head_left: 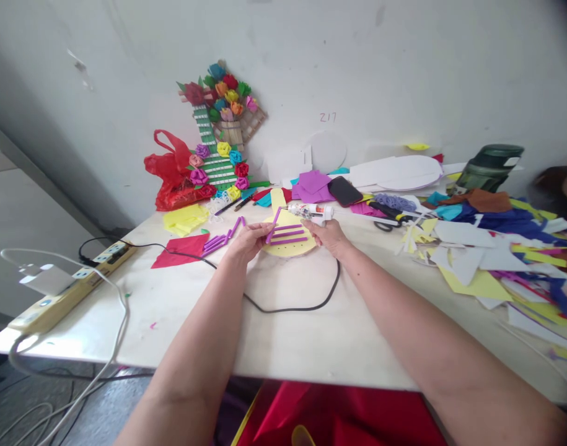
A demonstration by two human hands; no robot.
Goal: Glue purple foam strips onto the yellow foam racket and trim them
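A yellow paper shape (pixel 292 249) with a rounded body and a narrow neck lies mid-table, with purple paper sticks (pixel 289 233) set in rows across it. My left hand (pixel 254 240) pinches another purple stick (pixel 274 225), held slanted over the shape's left side. The fingers of my right hand (pixel 327 235) are wrapped round a glue gun (pixel 311 211), whose nozzle points left and reaches the upper end of the held stick. More purple sticks (pixel 217 241) lie left of my left hand, partly on red paper (pixel 178 253).
Paper scraps (pixel 469 248) are heaped at the right, with a dark bottle (pixel 490 167) behind. A phone (pixel 345 191) and scissors (pixel 390 223) lie nearer. Flower crafts (pixel 218 167) lean on the wall. A power strip (pixel 74 288) sits left; a black cable (pixel 287 310) loops across the table.
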